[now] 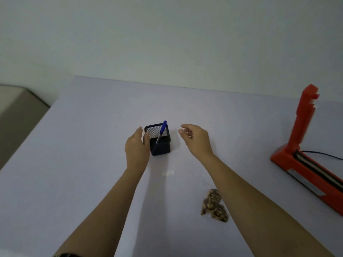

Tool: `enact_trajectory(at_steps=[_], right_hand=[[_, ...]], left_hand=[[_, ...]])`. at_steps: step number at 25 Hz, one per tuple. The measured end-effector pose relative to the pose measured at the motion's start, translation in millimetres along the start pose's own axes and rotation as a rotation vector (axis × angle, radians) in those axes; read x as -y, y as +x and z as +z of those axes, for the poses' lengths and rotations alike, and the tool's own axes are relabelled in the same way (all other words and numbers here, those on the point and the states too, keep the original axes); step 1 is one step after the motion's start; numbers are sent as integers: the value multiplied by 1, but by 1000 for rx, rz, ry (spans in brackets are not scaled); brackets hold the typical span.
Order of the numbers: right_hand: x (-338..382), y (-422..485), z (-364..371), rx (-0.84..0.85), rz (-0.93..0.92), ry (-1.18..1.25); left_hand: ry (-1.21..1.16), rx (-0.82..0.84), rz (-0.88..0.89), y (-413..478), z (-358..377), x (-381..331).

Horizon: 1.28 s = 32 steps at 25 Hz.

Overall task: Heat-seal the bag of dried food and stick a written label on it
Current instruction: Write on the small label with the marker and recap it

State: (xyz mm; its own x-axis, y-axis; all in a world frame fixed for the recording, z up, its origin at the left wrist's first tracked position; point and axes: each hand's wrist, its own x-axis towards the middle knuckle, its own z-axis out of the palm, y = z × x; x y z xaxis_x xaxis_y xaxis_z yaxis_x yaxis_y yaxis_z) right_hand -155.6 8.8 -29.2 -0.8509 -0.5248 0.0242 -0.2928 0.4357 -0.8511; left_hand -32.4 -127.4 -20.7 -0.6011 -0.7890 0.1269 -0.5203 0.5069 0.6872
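Left hand (136, 147) and right hand (196, 139) are showing bare forearms behind them; left arm is wearing a dark band (66, 255), cropped at the lower edge.

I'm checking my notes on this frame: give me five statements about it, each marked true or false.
1. The blue pen stands in the black mesh holder. True.
2. The right hand grips the pen. False: it hovers right of the holder, holding nothing.
3. The red heat sealer has its arm raised. True.
4. The bag of dried food lies in the sealer. False: it lies on the table by the right forearm.
5. The left hand is at the holder's left side. True.
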Motion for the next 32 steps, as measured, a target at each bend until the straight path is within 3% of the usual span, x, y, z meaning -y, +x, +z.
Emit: enact_trajectory(at_steps=[4,7,13,16,19,22,27,32], right_hand=[[15,22,26,101,13,-19],[21,31,37,133,5,18],[35,32,40,93,-3,105],[48,38,23,-58,23,213],[61,49,-7,-171,78,341],[71,51,-32,-185,109,435],[80,33,-48,-219,164,529],[82,-4,-42,-123,401,511]], left_hand=[[55,179,-51,9,17,12],[71,173,-81,10,22,16],[63,188,-109,10,25,17],[44,220,-99,11,18,16],[-19,174,0,15,1,4],[-73,246,182,10,-17,-21],[-182,171,250,-10,-28,-50],[-218,160,393,-40,-26,-75]])
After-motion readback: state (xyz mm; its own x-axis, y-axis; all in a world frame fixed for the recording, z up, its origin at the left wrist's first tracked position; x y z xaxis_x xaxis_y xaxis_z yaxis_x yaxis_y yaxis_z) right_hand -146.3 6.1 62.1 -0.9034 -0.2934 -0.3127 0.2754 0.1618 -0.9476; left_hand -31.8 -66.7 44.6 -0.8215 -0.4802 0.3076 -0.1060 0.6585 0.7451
